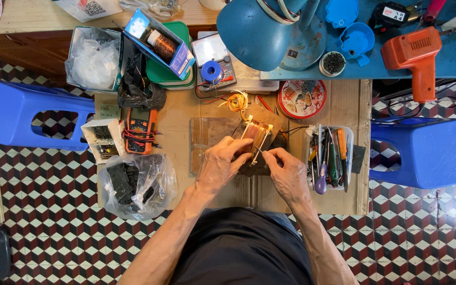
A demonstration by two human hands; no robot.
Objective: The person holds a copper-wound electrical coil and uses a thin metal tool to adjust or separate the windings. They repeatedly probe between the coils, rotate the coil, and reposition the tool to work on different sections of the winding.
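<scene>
Both forearms reach up from six o'clock and meet at the middle of the desk point(344, 105). The left hand point(220, 163) curls over the near side of a copper wire coil point(257, 132), its grip closed on it. The right hand point(286, 169), at the coil's five o'clock, pinches a thin metal tool point(258, 150) whose tip touches the coil. At three o'clock stands a tray of screwdrivers point(329, 155); at nine o'clock lies an orange multimeter point(140, 129). Blue stools point(428, 150) flank the desk on a checkered floor point(54, 232).
</scene>
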